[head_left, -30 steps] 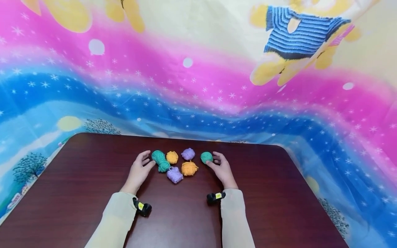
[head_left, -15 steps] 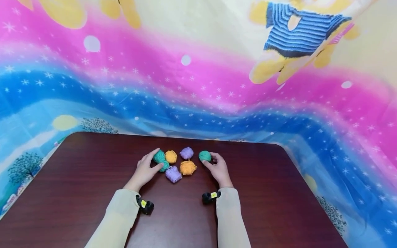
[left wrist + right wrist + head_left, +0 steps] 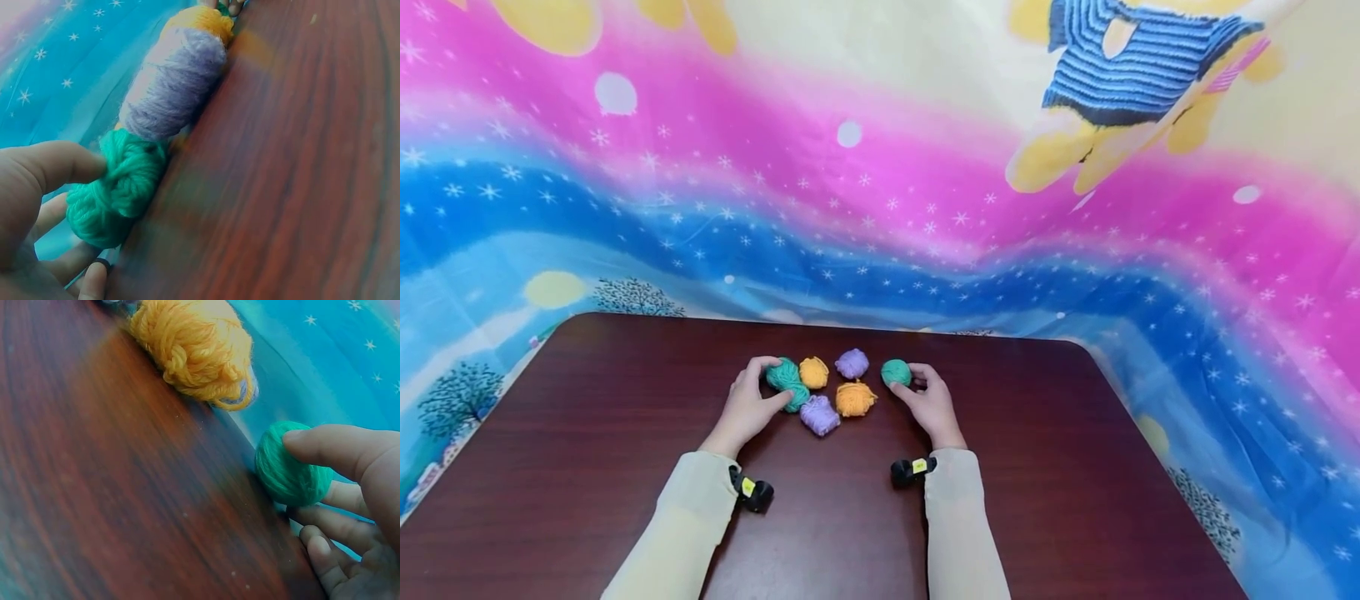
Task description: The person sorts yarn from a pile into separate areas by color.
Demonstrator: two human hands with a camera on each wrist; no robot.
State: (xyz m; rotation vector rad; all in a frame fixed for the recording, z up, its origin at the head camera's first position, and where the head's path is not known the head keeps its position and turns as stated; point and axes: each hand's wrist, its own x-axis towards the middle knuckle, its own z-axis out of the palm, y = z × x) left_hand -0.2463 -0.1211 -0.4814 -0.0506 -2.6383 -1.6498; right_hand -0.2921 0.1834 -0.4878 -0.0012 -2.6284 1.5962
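Six yarn balls: two green (image 3: 896, 372), two orange (image 3: 855, 398), apparently two purple (image 3: 819, 414).

Green, orange, seemingly lilac yarn balls (image 3: 835, 385)

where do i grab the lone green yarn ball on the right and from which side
Pinch the small green yarn ball across its round middle, coming from its open right side, where the right hand already holds it; the orange yarn crowds its left.

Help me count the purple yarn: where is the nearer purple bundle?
In the head view the nearer purple bundle lies mid-table between the hands, touching the orange bundle on its right and the left hand's green ball.
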